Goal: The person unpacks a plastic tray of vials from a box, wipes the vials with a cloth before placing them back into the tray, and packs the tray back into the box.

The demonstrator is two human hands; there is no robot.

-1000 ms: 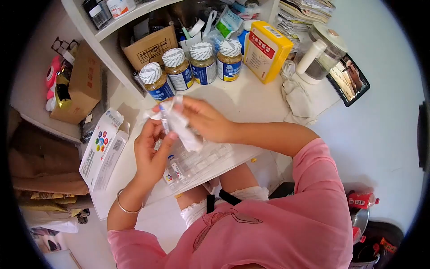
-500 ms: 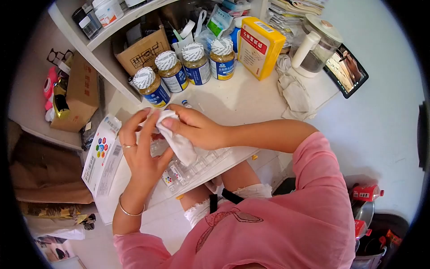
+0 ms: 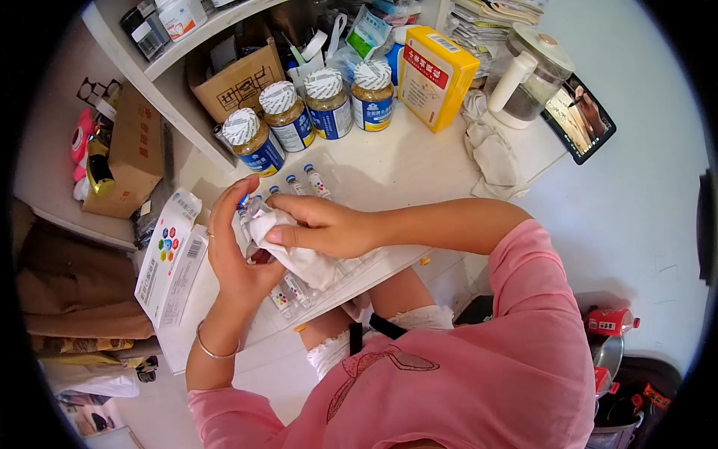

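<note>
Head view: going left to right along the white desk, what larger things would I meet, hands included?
White cardboard carton with coloured dots, person's bare left hand, right hand holding a crumpled white cloth, yellow box with a red label, clear kettle with a white handle, black-framed tablet.

the cloth (image 3: 308,265) is white; vial caps (image 3: 308,168) blue; shirt (image 3: 479,359) pink; box (image 3: 440,81) yellow — red-panelled

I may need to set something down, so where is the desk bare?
The widest bare patch of desk lies between the jars and yellow box behind, crumpled cloth at right and the right forearm in front. It's crowded around the hands, with vials and a white carton.
</note>
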